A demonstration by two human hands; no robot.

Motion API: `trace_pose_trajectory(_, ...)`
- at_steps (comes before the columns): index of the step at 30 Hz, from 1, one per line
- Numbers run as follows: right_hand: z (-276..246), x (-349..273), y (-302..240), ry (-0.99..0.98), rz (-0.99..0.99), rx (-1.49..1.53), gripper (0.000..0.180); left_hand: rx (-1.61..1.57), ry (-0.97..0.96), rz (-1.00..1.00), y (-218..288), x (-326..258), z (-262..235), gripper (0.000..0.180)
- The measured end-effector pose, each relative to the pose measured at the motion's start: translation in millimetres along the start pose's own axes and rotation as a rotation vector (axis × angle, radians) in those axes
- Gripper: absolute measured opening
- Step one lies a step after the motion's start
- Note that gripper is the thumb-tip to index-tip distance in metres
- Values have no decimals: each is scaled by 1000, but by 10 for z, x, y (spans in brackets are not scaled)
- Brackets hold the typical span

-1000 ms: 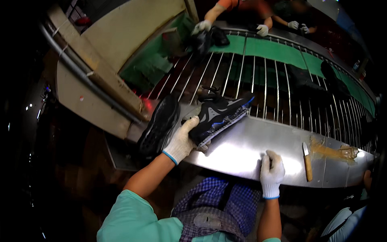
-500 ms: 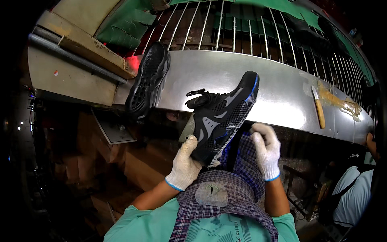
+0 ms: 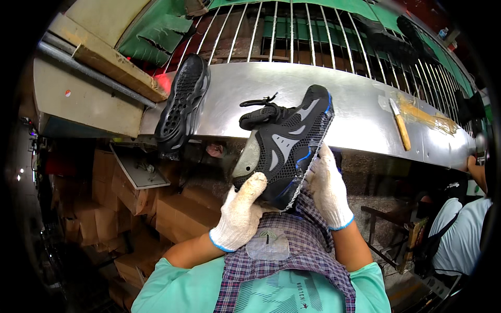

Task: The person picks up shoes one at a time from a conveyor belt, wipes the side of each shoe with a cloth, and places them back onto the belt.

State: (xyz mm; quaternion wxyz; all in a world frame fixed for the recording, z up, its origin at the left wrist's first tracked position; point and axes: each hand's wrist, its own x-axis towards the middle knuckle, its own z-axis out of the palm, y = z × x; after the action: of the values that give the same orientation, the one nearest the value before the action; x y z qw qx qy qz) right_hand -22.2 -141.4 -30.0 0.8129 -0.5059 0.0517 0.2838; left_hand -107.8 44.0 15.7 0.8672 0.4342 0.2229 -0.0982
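Note:
In front of me a black and grey shoe upper [image 3: 284, 148] lies on its side, tilted with its toe up and to the right. A grey shoe last [image 3: 247, 159] shows in its opening. Blue lines and pale stitching run along its bottom edge. My white-gloved left hand [image 3: 240, 213] is closed round the heel, thumb on the near side. My gloved right hand [image 3: 329, 190] is against the bottom edge, its fingers partly hidden behind the shoe. A black shoe sole [image 3: 182, 101], hollow side up, rests on the metal ledge to the left.
The metal ledge [image 3: 360, 112] runs across in front, with metal bars [image 3: 292, 36] beyond it. A wooden-handled knife [image 3: 401, 125] lies on its right part, near a brown glue smear [image 3: 425, 115]. Cardboard boxes [image 3: 185, 216] stand low at left. Another person's leg [image 3: 459, 240] shows at right.
My right hand has moved left from beside the shoe to its bottom edge. The shoe has turned its side more toward me, showing more of the last. The whole view has shifted slightly.

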Motion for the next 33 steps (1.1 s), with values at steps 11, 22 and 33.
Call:
trace_pose_trajectory(11,-160,-100,-153,139,115,304,69,957,-18,827,-208,104,127,95)
trace_pose_trajectory(22,-615,-217,270,-374,47,1059,53,965,-783,1362,-331,203,263,30)
trace_pose_trajectory(33,-846,38,474,-862,51,1290,77,1798,378,863,1996,2014,-1203,64)
